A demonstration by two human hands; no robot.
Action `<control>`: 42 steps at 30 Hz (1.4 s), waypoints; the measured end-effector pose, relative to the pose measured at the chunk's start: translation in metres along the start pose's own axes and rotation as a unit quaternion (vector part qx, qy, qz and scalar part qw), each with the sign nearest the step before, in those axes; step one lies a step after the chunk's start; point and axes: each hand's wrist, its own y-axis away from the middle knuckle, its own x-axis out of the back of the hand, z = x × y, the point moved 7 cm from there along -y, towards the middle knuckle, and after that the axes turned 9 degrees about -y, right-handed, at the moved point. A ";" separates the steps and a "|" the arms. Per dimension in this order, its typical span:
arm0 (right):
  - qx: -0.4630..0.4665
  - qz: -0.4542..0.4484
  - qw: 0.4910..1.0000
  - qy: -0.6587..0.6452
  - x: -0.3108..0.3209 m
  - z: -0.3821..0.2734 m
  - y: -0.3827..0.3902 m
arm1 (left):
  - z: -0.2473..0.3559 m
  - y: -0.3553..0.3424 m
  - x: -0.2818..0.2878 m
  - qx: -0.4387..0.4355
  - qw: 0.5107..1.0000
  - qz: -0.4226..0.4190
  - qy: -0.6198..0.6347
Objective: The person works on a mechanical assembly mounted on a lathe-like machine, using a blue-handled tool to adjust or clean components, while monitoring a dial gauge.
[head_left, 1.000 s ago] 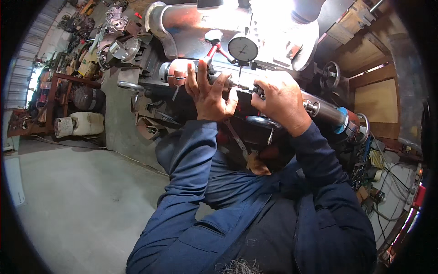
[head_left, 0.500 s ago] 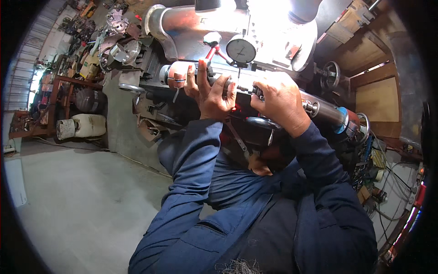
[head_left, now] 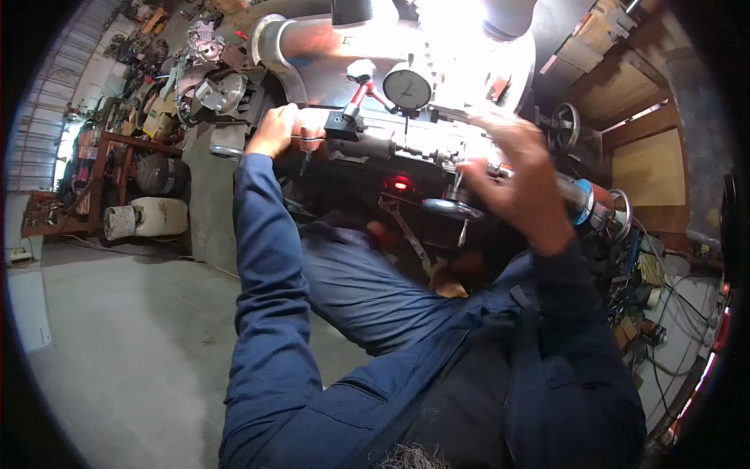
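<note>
Left hand [head_left: 272,131] rests at the reddish collar [head_left: 311,139], how tightly closed I can't tell; my right hand [head_left: 514,176], blurred, hangs open and empty. Between them the metal rod [head_left: 422,154] lies along the machine [head_left: 367,147], under the dial [head_left: 407,87]. Grey floor [head_left: 125,336] spreads lower left. Earlier both hands were close together at the rod; now they're well apart, leaving open room between, the handwheel [head_left: 453,209] at the near edge.

Open room lies between the left hand [head_left: 273,131] and the right hand [head_left: 517,173], along the near side of the metal shaft [head_left: 373,146]. Beyond it, the round gauge [head_left: 407,87] and its red arm [head_left: 358,99] obstruct reaching across. The wheel [head_left: 451,208] and its handle [head_left: 463,231] jut toward the person, partly blocking the way up from the lap.
</note>
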 end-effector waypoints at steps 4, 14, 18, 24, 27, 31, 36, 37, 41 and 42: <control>-0.145 0.111 0.983 0.005 0.102 0.036 0.048 | 0.029 0.028 -0.023 -0.011 0.972 -0.028 0.233; -0.422 0.129 0.889 -0.120 0.179 0.260 0.265 | 0.004 0.009 -0.040 -0.043 0.867 0.003 0.497; -0.403 -0.047 0.914 -0.001 0.144 0.264 0.279 | 0.021 0.030 -0.031 -0.010 0.884 0.050 0.465; -0.358 0.131 0.917 -0.119 0.163 0.333 0.369 | 0.004 0.027 -0.032 0.030 0.839 0.086 0.537; -0.377 0.092 0.921 -0.033 0.155 0.328 0.373 | -0.014 0.037 -0.014 0.027 0.795 0.139 0.590; -0.533 -0.016 0.844 -0.062 0.152 0.298 0.355 | -0.058 0.026 0.006 0.048 0.739 0.214 0.637; -0.470 0.059 0.849 -0.236 0.163 0.216 0.302 | -0.058 0.021 0.005 0.035 0.769 0.214 0.601; -0.465 0.051 0.851 -0.240 0.166 0.206 0.292 | -0.053 0.023 0.002 0.035 0.778 0.209 0.592; -0.457 0.110 0.845 -0.253 0.178 0.207 0.284 | -0.040 0.026 -0.002 0.047 0.831 0.186 0.522; -0.451 0.130 0.834 -0.291 0.177 0.209 0.281 | -0.031 0.025 -0.003 0.041 0.851 0.168 0.495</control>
